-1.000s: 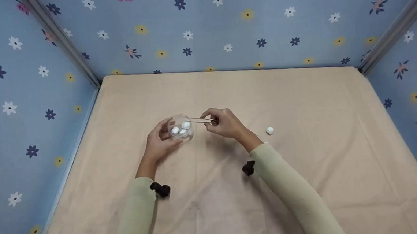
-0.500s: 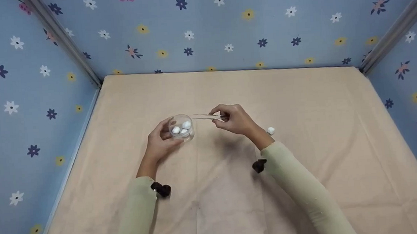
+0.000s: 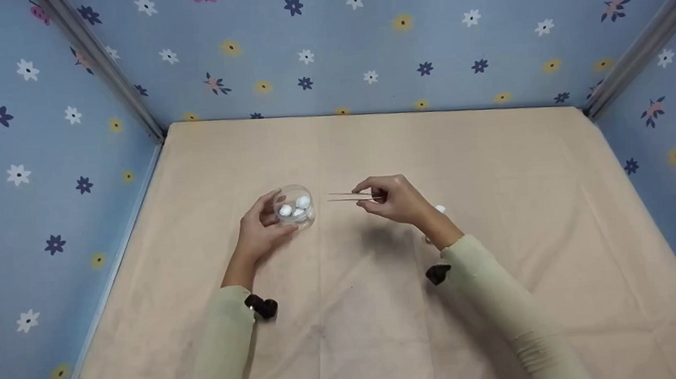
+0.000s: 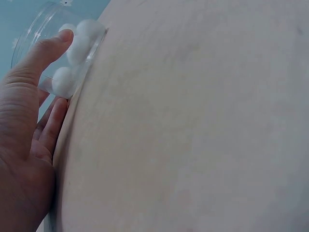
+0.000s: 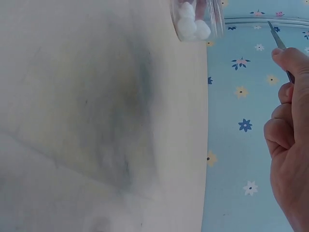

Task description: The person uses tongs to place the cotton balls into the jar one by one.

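Observation:
A clear plastic jar (image 3: 295, 199) stands on the cloth with several white cotton balls (image 3: 302, 202) inside. My left hand (image 3: 257, 228) curls round its left side, thumb in front, as the left wrist view shows with the jar (image 4: 46, 29) at upper left. My right hand (image 3: 391, 199) pinches a pair of metal tweezers (image 3: 341, 197), held above the cloth to the right of the jar. The tips point left, stand apart and have nothing between them. In the right wrist view, the tweezers (image 5: 277, 38) show beyond my thumb.
One loose white cotton ball (image 3: 440, 209) lies on the beige cloth (image 3: 491, 161), partly hidden behind my right wrist. Blue flowered walls (image 3: 327, 41) enclose the table at the back and sides. A small black camera sits at each wrist.
My right hand has drawn back to the right with the tweezers, away from the jar. Its wrist now partly covers the loose cotton ball. My left hand and the jar have stayed put.

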### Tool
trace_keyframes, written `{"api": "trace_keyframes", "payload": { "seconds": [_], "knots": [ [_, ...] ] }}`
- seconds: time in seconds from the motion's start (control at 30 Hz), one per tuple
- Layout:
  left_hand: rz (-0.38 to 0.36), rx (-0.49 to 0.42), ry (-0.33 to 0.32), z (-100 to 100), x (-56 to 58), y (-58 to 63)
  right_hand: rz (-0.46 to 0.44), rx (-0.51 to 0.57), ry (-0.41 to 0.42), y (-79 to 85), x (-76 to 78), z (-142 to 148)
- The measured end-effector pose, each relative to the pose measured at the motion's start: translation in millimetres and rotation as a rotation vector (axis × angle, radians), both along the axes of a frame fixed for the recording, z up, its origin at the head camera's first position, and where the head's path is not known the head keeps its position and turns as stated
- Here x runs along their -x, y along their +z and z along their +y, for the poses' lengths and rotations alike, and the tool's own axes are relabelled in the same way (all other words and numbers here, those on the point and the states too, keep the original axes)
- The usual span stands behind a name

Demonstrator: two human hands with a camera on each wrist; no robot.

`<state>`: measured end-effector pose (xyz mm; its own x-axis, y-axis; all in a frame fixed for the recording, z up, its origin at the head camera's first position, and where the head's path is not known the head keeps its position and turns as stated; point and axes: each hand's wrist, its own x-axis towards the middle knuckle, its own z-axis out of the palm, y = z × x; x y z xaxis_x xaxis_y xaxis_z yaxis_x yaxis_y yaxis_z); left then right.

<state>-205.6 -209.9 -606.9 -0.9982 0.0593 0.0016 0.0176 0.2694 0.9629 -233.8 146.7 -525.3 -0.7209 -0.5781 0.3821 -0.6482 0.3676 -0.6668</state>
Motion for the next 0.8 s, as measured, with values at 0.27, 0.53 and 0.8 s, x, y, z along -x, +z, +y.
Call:
{"api": "trace_keyframes", "payload": {
  "seconds": [0.27,0.53,0.8],
  "knots": [
    [-0.018,-0.002,0.008,0,0.4,0.8,0.025,0.015,-0.022,-1.9,-1.9,18],
    [-0.010,-0.005,0.011,-1,0.7,-0.4,0.018,0.039,-0.062,-2.2,-3.9,40],
    [-0.004,0.004,0.012,0,2.2,-1.9,-0.012,0.077,-0.103,-3.5,-7.3,61]
  ]
}}
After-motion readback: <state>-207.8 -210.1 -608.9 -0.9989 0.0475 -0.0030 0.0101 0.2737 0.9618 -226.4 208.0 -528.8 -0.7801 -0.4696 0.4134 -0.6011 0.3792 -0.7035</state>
